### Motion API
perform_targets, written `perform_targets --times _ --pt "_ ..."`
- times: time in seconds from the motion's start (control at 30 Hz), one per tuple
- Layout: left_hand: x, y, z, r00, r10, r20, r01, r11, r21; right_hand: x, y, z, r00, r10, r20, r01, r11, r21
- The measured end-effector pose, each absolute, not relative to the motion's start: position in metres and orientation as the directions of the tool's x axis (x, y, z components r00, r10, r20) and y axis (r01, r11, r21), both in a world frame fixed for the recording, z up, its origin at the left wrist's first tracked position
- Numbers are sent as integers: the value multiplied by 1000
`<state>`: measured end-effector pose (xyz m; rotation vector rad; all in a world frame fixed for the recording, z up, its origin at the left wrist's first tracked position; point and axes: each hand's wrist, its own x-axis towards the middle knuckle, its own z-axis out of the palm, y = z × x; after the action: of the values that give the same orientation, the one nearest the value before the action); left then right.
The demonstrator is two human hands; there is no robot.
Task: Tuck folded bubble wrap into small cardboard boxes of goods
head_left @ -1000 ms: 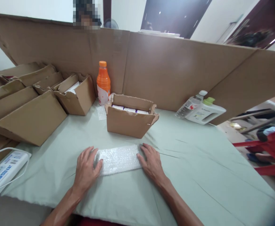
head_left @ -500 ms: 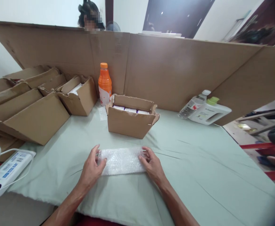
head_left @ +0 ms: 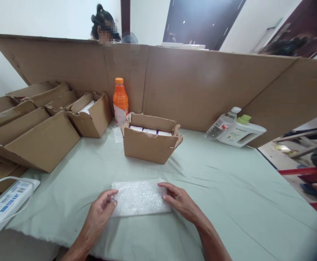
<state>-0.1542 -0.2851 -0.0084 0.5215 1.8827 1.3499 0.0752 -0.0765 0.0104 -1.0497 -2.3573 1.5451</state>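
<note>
My left hand [head_left: 100, 212] and right hand [head_left: 182, 201], half-curled, touch the bubble wrap [head_left: 140, 199] at its nine and three o'clock; whether they grip, I can't tell. Uneven finger pressure could skew it towards the carton [head_left: 147, 146] at twelve.

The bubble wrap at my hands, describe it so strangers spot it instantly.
On the pale green tablecloth, find the central open cardboard box. Just in front, between the left hand and right hand, is the bubble wrap: a whitish, bumpy rectangle, unlike the box's plain brown.
</note>
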Motion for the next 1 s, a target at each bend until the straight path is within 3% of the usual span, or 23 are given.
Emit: perform_targets --times 0.37,0.63,0.87,1.0 --pt "-169 -274 -19 -648 751 -131 188 324 927 67 -83 26 -779 606 -161 441 348 -827" --pt "-207 -225 46 -663 735 141 417 206 885 46 -58 73 -747 650 139 248 467 -849" --pt "-234 -155 105 -579 744 335 549 52 834 29 -21 114 -569 783 250 129 385 -914" --pt "-237 -122 138 -509 751 421 584 -58 810 23 -10 145 -531 781 329 80 432 -898"
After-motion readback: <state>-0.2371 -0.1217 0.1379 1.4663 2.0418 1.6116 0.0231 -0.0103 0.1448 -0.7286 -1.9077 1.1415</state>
